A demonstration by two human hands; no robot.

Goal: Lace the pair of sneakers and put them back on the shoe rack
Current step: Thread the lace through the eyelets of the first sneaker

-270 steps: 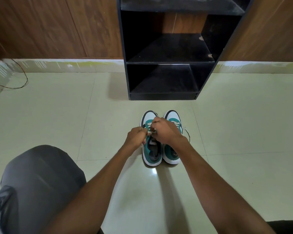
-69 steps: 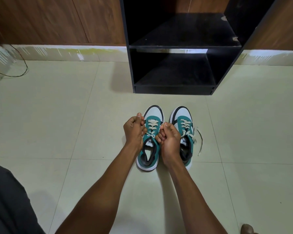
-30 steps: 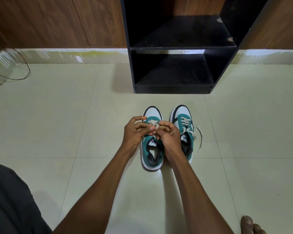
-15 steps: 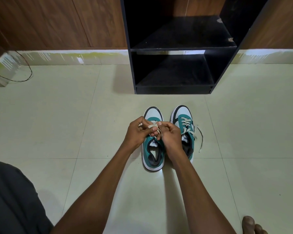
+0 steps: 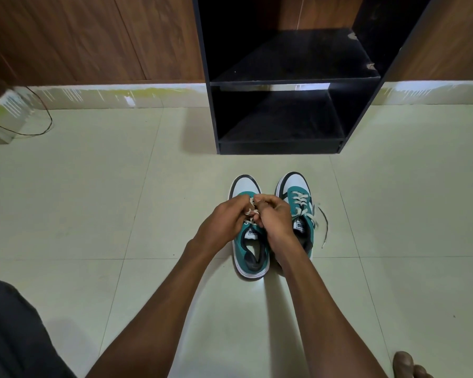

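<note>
Where both hands point(image 5: 253, 216) meet, the lace point(image 5: 250, 212) hides.

No legible text on sneakers point(image 5: 298, 211)

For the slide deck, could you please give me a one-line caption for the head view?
Both hands, left hand and right hand, work the lace of the left sneaker before the shoe rack.
</note>
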